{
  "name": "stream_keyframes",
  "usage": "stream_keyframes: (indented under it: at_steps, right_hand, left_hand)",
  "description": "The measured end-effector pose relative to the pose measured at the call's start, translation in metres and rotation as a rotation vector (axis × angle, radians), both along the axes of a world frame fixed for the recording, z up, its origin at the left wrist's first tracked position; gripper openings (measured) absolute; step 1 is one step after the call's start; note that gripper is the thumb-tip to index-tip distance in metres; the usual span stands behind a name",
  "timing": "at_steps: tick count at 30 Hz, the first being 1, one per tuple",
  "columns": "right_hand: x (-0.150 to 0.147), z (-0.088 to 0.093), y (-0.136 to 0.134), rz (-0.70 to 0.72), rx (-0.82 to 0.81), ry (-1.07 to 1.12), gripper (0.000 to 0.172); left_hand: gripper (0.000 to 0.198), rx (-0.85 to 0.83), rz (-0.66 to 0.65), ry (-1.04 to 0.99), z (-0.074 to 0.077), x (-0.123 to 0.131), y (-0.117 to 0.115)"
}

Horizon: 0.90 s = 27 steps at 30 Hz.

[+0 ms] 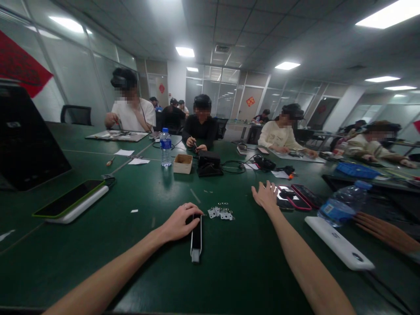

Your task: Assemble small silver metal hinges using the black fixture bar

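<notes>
My left hand (180, 222) is curled over the top end of a slim black-and-white device (196, 238) that lies on the green table (138, 227). Just right of it sit small metal hinges (220, 213) with tiny screws. My right hand (266, 195) reaches forward with fingers spread, flat by a black phone in a red case (288, 197). A second red-cased phone (304, 195) lies beside that one.
A phone on a white power bank (74, 203) lies at left, a dark monitor (26, 140) behind it. A water bottle (166, 148), cardboard box (183, 163) and black device (209, 165) stand mid-table. At right are a lying bottle (344, 203), a white power bank (337, 243) and another person's hand (383, 229). Several people sit opposite.
</notes>
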State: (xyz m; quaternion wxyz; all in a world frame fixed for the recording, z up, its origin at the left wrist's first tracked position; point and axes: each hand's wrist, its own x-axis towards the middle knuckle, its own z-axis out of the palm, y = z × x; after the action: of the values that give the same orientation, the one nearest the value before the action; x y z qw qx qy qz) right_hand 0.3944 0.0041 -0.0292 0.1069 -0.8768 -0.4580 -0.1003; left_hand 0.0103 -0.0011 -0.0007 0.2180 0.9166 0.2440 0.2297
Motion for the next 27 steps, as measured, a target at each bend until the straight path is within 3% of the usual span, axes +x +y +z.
stream_keyframes:
  at_steps: [5, 9, 17, 27]
  right_hand:
    - [0.004, -0.004, 0.006, -0.03, -0.078, -0.02, 0.074]
    - [-0.005, -0.003, 0.007, -0.063, -0.116, -0.103, 0.073]
    - [-0.006, 0.003, 0.008, -0.18, -0.134, 0.058, 0.079]
    - [0.005, -0.003, 0.012, -0.173, -0.15, 0.136, 0.085]
  left_hand:
    - [0.025, -0.007, 0.007, 0.032, 0.003, 0.001, -0.001]
    - [0.025, -0.012, 0.009, 0.044, 0.003, 0.001, 0.0]
    - [0.026, 0.008, 0.02, 0.068, 0.006, 0.002, 0.0]
    - [0.026, 0.013, 0.035, 0.082, 0.007, 0.002, -0.002]
